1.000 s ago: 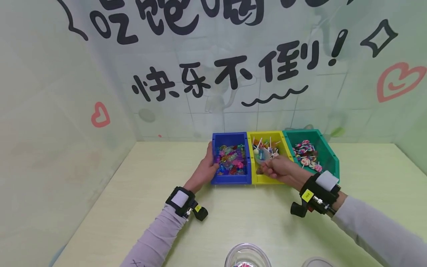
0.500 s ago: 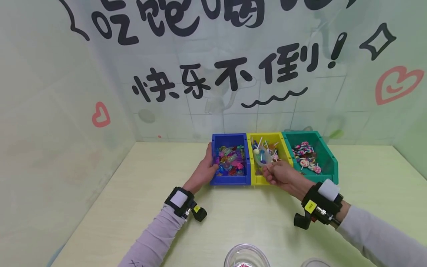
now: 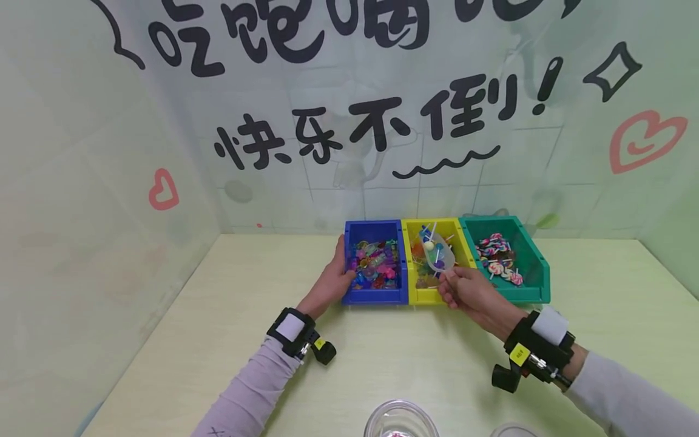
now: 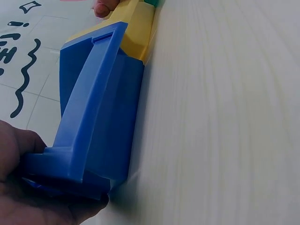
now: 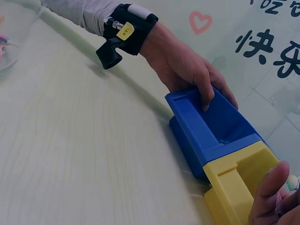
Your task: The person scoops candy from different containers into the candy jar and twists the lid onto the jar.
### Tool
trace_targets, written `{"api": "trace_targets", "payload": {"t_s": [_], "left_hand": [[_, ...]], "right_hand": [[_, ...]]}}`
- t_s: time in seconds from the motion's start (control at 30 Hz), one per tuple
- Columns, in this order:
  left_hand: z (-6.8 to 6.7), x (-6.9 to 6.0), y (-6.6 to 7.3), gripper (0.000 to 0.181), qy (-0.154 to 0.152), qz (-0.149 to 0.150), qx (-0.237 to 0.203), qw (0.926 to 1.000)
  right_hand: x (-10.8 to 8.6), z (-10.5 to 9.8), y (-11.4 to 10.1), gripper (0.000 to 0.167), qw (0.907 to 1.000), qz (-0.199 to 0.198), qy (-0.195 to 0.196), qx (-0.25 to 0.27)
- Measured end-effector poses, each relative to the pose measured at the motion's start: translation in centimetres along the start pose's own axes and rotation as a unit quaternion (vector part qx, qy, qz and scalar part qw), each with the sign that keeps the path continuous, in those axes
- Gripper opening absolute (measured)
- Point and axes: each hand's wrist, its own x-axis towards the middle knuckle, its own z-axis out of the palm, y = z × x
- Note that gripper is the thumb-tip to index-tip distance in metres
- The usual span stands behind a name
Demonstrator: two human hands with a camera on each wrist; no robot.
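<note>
My left hand (image 3: pixel 324 285) grips the left wall of a blue bin (image 3: pixel 377 297), its thumb hooked over the rim, as the right wrist view also shows. Colourful translucent beads (image 3: pixel 377 261) lie inside that bin. Over the adjoining yellow bin (image 3: pixel 425 297), my right hand (image 3: pixel 475 297) pinches the near end of a small clear scoop (image 3: pixel 446 261). Small candy-like pieces with white sticks, some blue and one pale, sit in the scoop. More small pieces lie beneath it, partly hidden by scoop and hand.
A green bin (image 3: pixel 537 267) with striped lollipop-shaped pieces (image 3: pixel 499 258) adjoins the yellow one on the right. At the near edge stands a clear round jar (image 3: pixel 401 419), with a round pale lid-like disc (image 3: pixel 514 431) beside it. A printed sheet (image 3: pixel 306 200) hangs behind the bins.
My right hand has drawn the scoop up and slightly right, out of the pieces in the yellow bin, with several pieces in it. The left hand keeps its grip on the blue bin.
</note>
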Motion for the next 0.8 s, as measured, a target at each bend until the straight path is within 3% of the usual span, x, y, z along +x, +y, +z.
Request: {"api": "trace_targets", "payload": {"t_s": [0.27, 0.57, 0.8], "left_hand": [[-0.5, -0.4, -0.3, 0.076, 0.007, 0.002, 0.012, 0.9999], [-1.8, -1.6, 1.0, 0.071, 0.003, 0.021, -0.012, 0.9997], [-2.3, -2.8, 1.8, 0.069, 0.015, 0.038, -0.004, 0.9991]], "right_hand": [[-0.7, -0.3, 0.0, 0.03, 0.9989, -0.028, -0.016, -0.035], [-1.9, -0.9, -0.3, 0.032, 0.997, -0.047, -0.022, -0.058], [-2.7, -1.3, -0.5, 0.034, 0.9944, -0.059, -0.023, -0.085]]}}
